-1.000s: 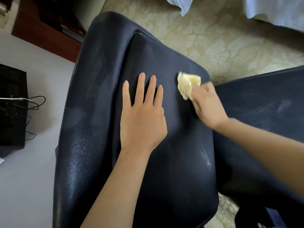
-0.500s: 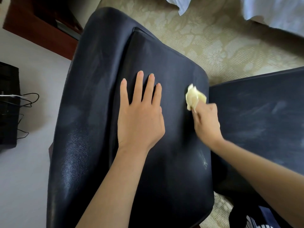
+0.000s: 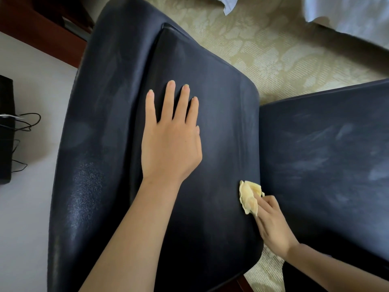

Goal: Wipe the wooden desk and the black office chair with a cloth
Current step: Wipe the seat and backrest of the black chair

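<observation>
The right hand pinches a crumpled yellow cloth at its fingertips, this grip pressed together against the right edge of the black chair cushion; the fingers under the cloth are hidden, and the forearm runs out of view at the lower right. The left hand lies flat on the middle of the same cushion, fingers spread and straight, its thumb tucked mostly out of sight. A second black padded surface, streaked with pale smears, sits just right of the chair cushion and is cut off by the frame edge. Beyond the chair lie patterned carpet and white bedding, only partly visible. Compared with a second ago, the cloth has travelled down the cushion's right edge toward the near corner, while the left hand has stayed put.
</observation>
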`<action>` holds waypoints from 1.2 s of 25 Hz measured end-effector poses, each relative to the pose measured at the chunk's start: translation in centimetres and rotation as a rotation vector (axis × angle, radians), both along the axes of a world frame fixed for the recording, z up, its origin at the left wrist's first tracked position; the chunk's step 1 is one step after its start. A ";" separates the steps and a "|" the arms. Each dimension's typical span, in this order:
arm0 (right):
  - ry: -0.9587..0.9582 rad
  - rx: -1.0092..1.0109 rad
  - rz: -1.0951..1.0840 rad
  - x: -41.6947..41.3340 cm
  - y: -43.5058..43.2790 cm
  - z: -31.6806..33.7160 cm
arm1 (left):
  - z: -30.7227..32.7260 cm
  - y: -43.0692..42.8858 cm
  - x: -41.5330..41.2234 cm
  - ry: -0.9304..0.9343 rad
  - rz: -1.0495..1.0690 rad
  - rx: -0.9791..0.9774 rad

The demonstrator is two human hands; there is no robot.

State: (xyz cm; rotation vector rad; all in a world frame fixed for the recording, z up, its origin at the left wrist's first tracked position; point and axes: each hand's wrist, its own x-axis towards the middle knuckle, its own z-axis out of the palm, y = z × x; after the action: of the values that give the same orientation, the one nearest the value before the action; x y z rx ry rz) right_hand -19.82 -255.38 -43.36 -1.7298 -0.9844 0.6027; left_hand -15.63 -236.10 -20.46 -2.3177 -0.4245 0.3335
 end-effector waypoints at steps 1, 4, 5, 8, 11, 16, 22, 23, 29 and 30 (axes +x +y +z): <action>0.006 0.009 -0.040 0.7 1.0 0.0 | 0.0 0.0 -0.1 -0.003 0.001 -0.004; 0.074 -0.144 -0.199 4.0 5.5 0.4 | -0.1 0.0 -0.1 -0.011 -0.004 -0.004; 0.107 -0.213 -0.247 5.6 7.2 0.7 | -0.1 0.0 -0.1 -0.012 -0.006 -0.005; 0.166 -0.223 -0.352 11.3 11.5 1.7 | -0.2 0.1 -0.2 -0.014 -0.007 -0.007; 0.254 -0.261 -0.418 16.9 15.1 3.7 | -0.2 0.3 -0.1 -0.020 -0.007 -0.008; 0.384 -0.162 -0.487 17.4 16.5 5.7 | -0.2 0.5 0.0 -0.019 -0.012 -0.011; 0.204 -0.044 -0.324 7.5 9.4 4.0 | -0.2 0.5 0.1 -0.003 -0.006 -0.001; 0.226 -0.020 -0.297 6.3 8.2 3.4 | -0.2 0.4 0.1 -0.003 -0.006 0.001; 0.668 -0.055 -0.447 5.0 7.8 1.8 | -0.1 0.3 0.2 0.001 -0.007 0.013; 0.721 -0.047 -0.513 5.8 8.4 1.7 | -0.1 0.3 0.2 -0.001 -0.007 0.015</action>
State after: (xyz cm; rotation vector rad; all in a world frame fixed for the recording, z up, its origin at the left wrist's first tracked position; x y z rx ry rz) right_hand -14.06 -246.93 -41.69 -1.5334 -0.0190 0.8177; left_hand -15.45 -235.80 -20.56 -2.3041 -0.4173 0.3248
